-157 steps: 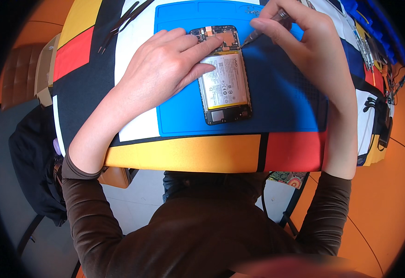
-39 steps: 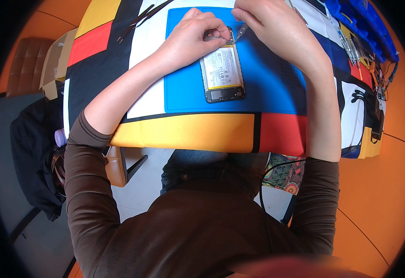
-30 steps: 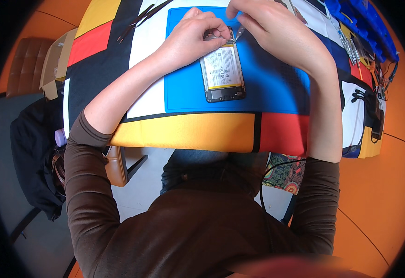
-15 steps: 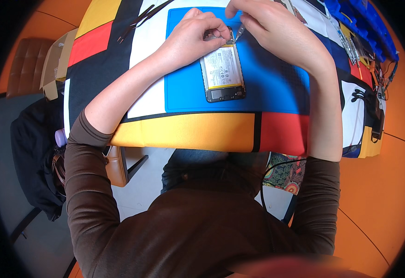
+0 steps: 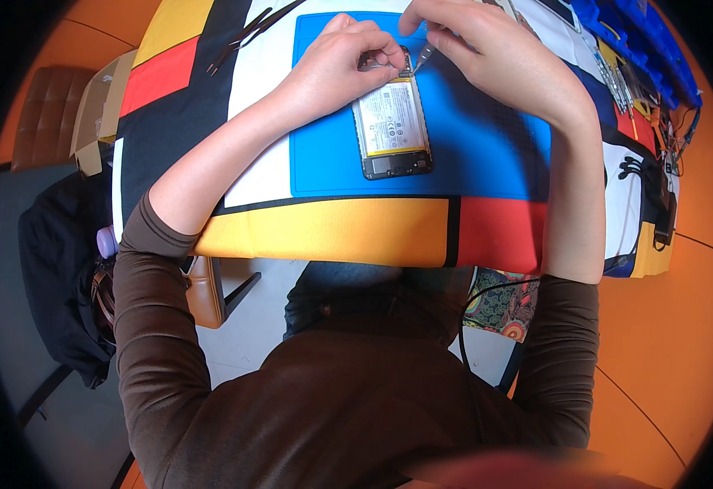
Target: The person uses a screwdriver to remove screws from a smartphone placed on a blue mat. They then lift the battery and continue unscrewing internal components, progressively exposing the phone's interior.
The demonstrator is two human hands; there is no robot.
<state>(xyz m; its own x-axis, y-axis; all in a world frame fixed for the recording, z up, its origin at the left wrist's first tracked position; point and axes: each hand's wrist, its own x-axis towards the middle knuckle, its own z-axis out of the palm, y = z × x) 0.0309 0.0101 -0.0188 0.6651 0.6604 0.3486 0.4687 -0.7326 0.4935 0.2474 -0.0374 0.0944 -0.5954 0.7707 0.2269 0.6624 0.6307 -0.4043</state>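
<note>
An opened smartphone (image 5: pixel 397 166) lies on a blue work mat (image 5: pixel 324 175), its back off and its pale battery (image 5: pixel 393 118) bare, with a yellow border. My left hand (image 5: pixel 358 53) bends over the phone's far end. Its thumb and fingers are pinched together at the inner parts there; whatever they hold is too small to make out. From the right, my right hand (image 5: pixel 466 37) grips a slim silvery pointed tool (image 5: pixel 424 57). The tool's tip comes down at the phone's far right corner, close to the left fingertips. Its upper part is hidden by the hand.
Dark tweezers (image 5: pixel 246 37) lie left of the mat on a colour-block tablecloth (image 5: pixel 324 232). Blue parts bins (image 5: pixel 646 49), several slim tools (image 5: pixel 611 81) and cables (image 5: pixel 674 147) crowd the far right. An open cardboard box (image 5: pixel 100 114) stands beyond the table's left edge.
My right hand and forearm have shifted slightly to the right, the tool tip staying at the phone's corner. The left hand and phone look unmoved.
</note>
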